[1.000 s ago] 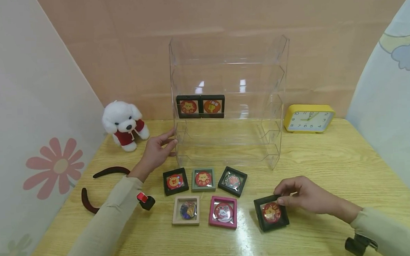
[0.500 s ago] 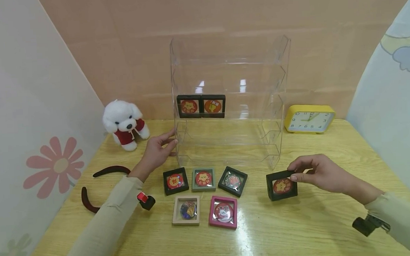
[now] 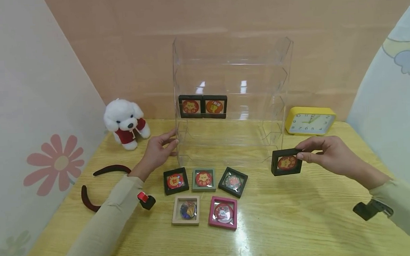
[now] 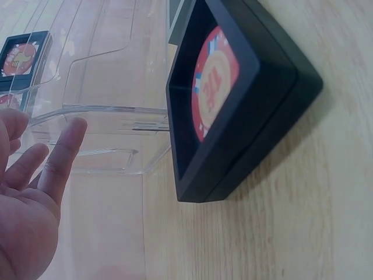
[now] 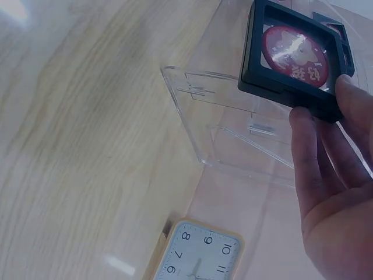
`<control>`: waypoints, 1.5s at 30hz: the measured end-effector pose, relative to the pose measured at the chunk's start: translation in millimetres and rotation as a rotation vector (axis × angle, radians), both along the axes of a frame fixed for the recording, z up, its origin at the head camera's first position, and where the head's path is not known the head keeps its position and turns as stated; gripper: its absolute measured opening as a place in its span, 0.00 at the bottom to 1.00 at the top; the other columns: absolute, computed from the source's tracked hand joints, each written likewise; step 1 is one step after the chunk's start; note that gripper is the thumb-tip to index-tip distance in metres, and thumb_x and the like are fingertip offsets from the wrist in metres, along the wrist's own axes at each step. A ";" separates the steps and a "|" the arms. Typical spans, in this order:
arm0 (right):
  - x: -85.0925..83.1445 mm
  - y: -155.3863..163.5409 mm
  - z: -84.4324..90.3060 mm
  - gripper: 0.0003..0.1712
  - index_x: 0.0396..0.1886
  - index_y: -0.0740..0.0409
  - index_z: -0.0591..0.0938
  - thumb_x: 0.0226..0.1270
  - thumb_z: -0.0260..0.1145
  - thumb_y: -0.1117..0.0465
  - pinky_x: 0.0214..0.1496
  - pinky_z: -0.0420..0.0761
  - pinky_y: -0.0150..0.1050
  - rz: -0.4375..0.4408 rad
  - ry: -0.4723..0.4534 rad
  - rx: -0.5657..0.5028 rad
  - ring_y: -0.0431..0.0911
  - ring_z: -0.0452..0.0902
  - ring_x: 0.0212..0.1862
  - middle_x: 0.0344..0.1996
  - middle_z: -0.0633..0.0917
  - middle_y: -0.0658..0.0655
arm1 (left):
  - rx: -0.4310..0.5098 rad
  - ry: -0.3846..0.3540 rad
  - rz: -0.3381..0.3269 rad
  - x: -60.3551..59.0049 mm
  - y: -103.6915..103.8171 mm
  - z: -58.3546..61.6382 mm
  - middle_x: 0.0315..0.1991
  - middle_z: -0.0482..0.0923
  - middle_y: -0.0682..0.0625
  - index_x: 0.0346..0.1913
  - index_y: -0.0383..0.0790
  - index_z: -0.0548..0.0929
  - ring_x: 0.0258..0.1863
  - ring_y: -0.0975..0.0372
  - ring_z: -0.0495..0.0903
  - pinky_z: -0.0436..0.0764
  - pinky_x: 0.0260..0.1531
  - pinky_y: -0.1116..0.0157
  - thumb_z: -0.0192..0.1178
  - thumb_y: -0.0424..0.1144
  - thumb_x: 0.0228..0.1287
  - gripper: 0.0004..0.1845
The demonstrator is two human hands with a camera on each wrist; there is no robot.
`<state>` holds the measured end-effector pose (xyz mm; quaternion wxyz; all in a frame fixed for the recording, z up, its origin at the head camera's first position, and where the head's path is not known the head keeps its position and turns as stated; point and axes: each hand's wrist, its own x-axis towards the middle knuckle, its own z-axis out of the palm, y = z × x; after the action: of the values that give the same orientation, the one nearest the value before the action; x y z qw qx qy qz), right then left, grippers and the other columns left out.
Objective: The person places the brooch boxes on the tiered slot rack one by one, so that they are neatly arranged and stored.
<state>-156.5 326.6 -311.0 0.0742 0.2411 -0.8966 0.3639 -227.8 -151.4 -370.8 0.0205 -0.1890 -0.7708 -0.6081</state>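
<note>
My right hand (image 3: pixel 330 155) pinches a black display frame (image 3: pixel 287 162) by its right edge, thumb in front; inside is a red round badge with a gold star figure. The frame is held upright above the table, near the right front corner of a clear tiered rack (image 3: pixel 226 150). In the right wrist view, the same frame (image 5: pixel 291 55) shows between thumb and fingers. My left hand (image 3: pixel 158 150) touches the rack's left side with fairly straight fingers. Two black frames (image 3: pixel 203 106) stand side by side on a middle tier, at the left.
Before the rack lie a black frame (image 3: pixel 175 181), a green frame (image 3: pixel 203 180), a tilted black frame (image 3: pixel 233 181), a beige frame (image 3: pixel 186 210) and a pink frame (image 3: pixel 223 212). A plush dog (image 3: pixel 125 124), a yellow clock (image 3: pixel 310 120) and a dark curved band (image 3: pixel 112 169) are around.
My right hand has lifted the black frame off the table and carried it back and rightward toward the rack, turning it upright. The left hand stays at the rack's side.
</note>
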 end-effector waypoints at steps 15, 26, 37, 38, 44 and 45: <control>-20.0 -8.6 21.5 0.10 0.40 0.63 0.85 0.57 0.71 0.69 0.26 0.82 0.29 -0.099 0.017 -0.026 0.37 0.82 0.30 0.32 0.85 0.46 | 0.013 -0.024 0.006 1.3 0.4 0.2 0.68 0.61 0.42 0.67 0.32 0.67 0.57 0.47 0.71 0.86 0.34 0.61 0.54 0.28 0.69 0.24; -35.7 -28.5 39.5 0.10 0.40 0.66 0.85 0.58 0.71 0.67 0.27 0.82 0.27 -0.192 0.052 -0.102 0.36 0.82 0.29 0.34 0.82 0.39 | 0.008 -0.010 0.002 1.7 0.3 -1.0 0.68 0.61 0.42 0.66 0.31 0.67 0.57 0.47 0.71 0.86 0.34 0.61 0.54 0.28 0.69 0.24; -52.3 -47.4 59.1 0.13 0.43 0.66 0.84 0.60 0.70 0.64 0.24 0.79 0.25 -0.213 0.074 -0.135 0.38 0.82 0.27 0.31 0.85 0.41 | 0.003 -0.011 0.003 -0.1 0.2 -1.3 0.68 0.62 0.43 0.66 0.34 0.68 0.56 0.48 0.72 0.86 0.34 0.60 0.55 0.30 0.69 0.24; -54.4 -48.8 60.8 0.14 0.44 0.65 0.84 0.60 0.70 0.63 0.25 0.79 0.25 -0.214 0.074 -0.144 0.38 0.82 0.27 0.31 0.85 0.40 | 0.004 -0.013 0.003 -0.2 0.2 -1.4 0.68 0.62 0.43 0.67 0.34 0.67 0.56 0.48 0.72 0.86 0.34 0.60 0.55 0.30 0.69 0.24; -65.4 -56.1 70.6 0.14 0.45 0.64 0.84 0.61 0.70 0.63 0.29 0.81 0.25 -0.223 0.068 -0.178 0.38 0.82 0.27 0.32 0.85 0.42 | 0.019 -0.017 0.002 -0.2 0.0 -3.4 0.67 0.62 0.43 0.67 0.33 0.67 0.56 0.47 0.72 0.86 0.34 0.61 0.55 0.29 0.69 0.24; -66.8 -57.0 72.0 0.14 0.45 0.65 0.83 0.61 0.69 0.64 0.29 0.81 0.25 -0.223 0.068 -0.186 0.39 0.82 0.27 0.32 0.86 0.42 | 0.021 -0.018 0.002 0.0 -0.1 -3.8 0.67 0.62 0.43 0.67 0.33 0.67 0.56 0.47 0.72 0.86 0.34 0.61 0.55 0.29 0.69 0.24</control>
<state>-223.3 269.5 -239.0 0.1664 0.1444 -0.8773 0.4263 -227.8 -151.5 -374.6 0.0163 -0.1824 -0.7648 -0.6177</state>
